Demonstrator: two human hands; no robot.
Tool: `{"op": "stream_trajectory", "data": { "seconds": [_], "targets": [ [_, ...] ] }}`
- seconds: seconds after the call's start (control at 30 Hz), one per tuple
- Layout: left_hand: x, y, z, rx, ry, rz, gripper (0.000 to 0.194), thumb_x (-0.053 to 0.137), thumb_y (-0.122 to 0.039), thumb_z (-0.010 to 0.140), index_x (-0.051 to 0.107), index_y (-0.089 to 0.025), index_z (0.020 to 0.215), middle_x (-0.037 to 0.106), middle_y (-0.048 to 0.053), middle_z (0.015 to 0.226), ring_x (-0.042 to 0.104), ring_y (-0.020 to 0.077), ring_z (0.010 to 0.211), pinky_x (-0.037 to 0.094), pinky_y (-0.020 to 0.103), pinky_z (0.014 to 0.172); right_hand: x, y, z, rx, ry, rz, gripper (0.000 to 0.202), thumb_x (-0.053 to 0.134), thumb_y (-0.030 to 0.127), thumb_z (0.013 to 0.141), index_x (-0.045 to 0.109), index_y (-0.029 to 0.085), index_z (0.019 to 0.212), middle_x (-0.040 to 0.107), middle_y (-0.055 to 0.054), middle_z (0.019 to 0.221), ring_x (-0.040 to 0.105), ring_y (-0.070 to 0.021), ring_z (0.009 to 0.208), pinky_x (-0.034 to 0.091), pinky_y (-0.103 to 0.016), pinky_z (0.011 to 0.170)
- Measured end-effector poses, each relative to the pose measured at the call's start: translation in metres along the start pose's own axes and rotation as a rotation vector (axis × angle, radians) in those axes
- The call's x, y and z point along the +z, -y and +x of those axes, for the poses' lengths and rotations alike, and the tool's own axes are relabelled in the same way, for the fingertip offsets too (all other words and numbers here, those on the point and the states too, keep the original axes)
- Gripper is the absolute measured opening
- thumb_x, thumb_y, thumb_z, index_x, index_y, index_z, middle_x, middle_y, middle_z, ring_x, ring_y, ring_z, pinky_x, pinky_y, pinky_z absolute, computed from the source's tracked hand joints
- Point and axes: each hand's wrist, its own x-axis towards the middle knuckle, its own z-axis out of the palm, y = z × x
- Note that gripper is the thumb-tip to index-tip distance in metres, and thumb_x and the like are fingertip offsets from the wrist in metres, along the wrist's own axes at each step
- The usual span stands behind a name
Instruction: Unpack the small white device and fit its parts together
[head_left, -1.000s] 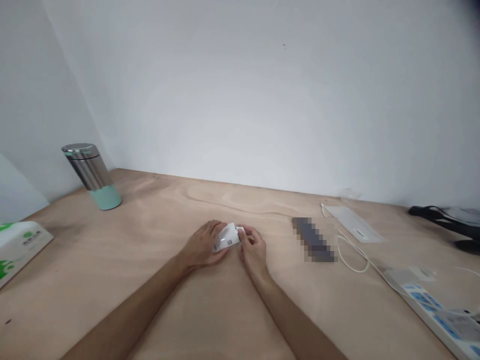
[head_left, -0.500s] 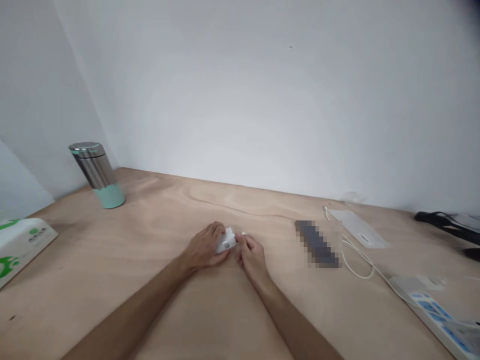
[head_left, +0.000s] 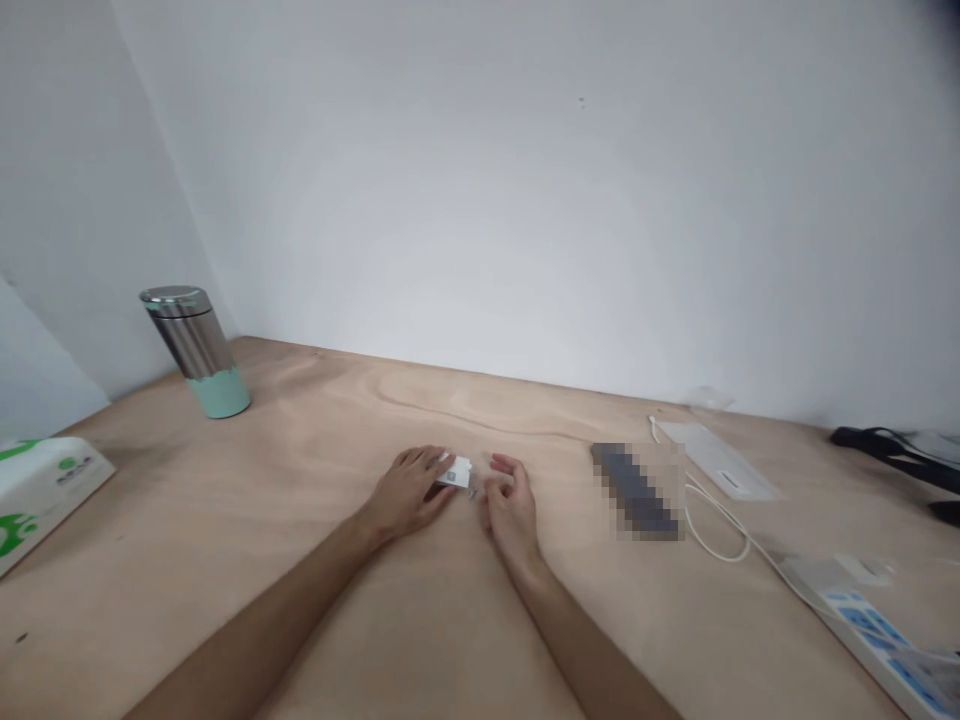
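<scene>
A small white packet (head_left: 456, 471) with a dark square mark lies near the middle of the wooden table (head_left: 420, 620). My left hand (head_left: 409, 492) grips its left side between thumb and fingers, which hide part of it. Just right of the packet is my right hand (head_left: 511, 505), with its fingers apart and curved and nothing visible in them. A small clear, shiny bit shows between the packet and my right hand, too small to make out.
At the back left stands a steel and mint-green bottle (head_left: 199, 350), with a tissue pack (head_left: 56, 490) nearer. To the right are a blurred dark object (head_left: 637, 492), a white cable (head_left: 720, 553), a clear sleeve (head_left: 724, 460), a power strip (head_left: 877, 640) and black straps (head_left: 892, 450).
My right hand has opened its pinch and shifted slightly away from the packet. The packet has turned and lies flatter, still in my left hand.
</scene>
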Motion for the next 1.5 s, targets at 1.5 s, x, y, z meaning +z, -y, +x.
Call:
{"op": "stream_trajectory", "data": {
  "seconds": [1.5],
  "targets": [
    [-0.009,0.003,0.003,-0.026,0.106,-0.281,0.042,0.042,-0.025,0.090,0.053,-0.028,0.130,0.054,0.006,0.125,0.047,0.0210,0.116,0.035,0.041,0.105,-0.003,-0.009,0.002,-0.451,0.285,-0.568,0.045,0.047,0.015,0.077,0.065,0.017,0.118,0.062,-0.005,0.120,0.052,-0.0207,0.115,0.035,-0.039,0.105]
  ]
}}
